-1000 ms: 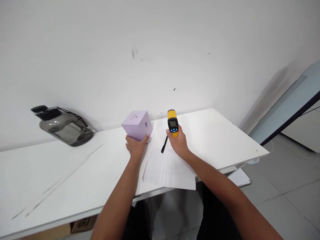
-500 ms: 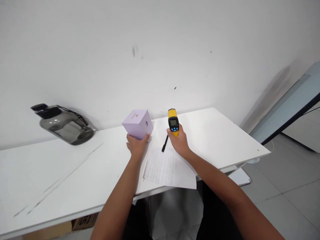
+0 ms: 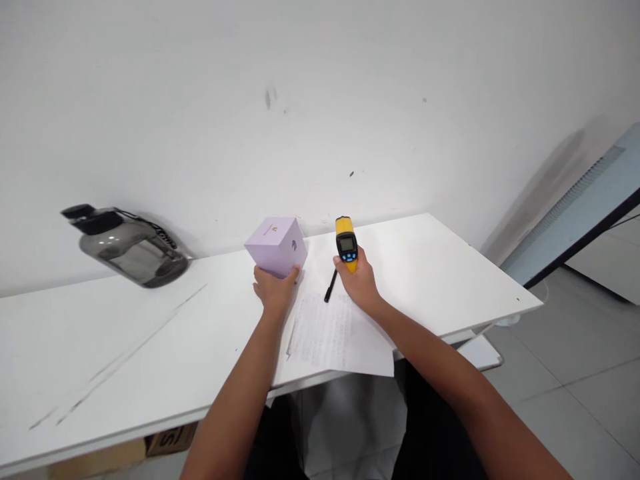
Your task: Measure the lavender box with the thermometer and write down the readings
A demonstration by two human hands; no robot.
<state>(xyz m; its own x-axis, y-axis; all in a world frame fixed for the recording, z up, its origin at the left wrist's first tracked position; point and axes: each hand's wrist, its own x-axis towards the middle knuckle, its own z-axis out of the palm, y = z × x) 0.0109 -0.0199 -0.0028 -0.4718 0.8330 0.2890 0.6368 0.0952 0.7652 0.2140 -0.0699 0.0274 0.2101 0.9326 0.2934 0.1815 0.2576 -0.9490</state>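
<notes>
My left hand (image 3: 275,289) grips the near lower part of a lilac box (image 3: 277,247) with a small gold mark on its top, thumb on the right side and fingers on the left. In my right hand (image 3: 361,283) is a yellow and black infrared thermometer (image 3: 346,241), held by its handle with the small screen and blue buttons towards me. A black pen (image 3: 331,287) lies between the two hands, its upper end by the thermometer. Printed sheets of paper (image 3: 340,340) lie just in front of the hands, one corner over the table edge.
A dark see-through water bottle (image 3: 135,250) stands at the left by the wall. The white table (image 3: 125,360) runs along the wall and ends at the right. Below it are a cardboard box (image 3: 173,438) and tiled floor (image 3: 575,373). A pale panel (image 3: 575,207) leans at the far right.
Almost nothing differs. The view has shifted very slightly; both hands keep their hold on the box and the thermometer.
</notes>
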